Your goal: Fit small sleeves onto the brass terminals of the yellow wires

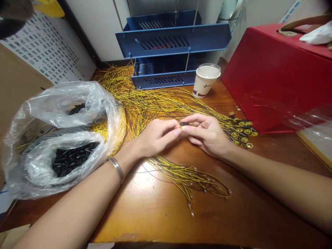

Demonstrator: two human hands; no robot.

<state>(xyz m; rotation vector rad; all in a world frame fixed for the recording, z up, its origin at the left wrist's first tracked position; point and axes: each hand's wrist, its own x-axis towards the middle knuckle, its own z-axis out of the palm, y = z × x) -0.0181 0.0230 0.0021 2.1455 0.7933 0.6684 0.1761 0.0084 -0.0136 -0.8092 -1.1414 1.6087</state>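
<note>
My two hands meet above the middle of the wooden table. The thumb and fingers of my right hand (209, 133) pinch a small black sleeve (184, 123). From the other side my left hand (157, 136) closes its thumb and forefinger at the sleeve's left end; a tiny yellowish spot shows there, but what those fingers hold is too small to make out. Below my hands lies a fanned bunch of yellow and black wires (178, 171) with small clear tips. Right of my right hand, finished-looking wire ends with black sleeves and yellow caps (242, 131) lie in a cluster.
Clear plastic bags (36, 166) at the left hold black sleeves (74, 159) and yellow caps (118, 131). Long wires (119, 83) run across the back. A blue tray rack (171, 41), a paper cup (206, 81) and a red box (275, 79) stand behind.
</note>
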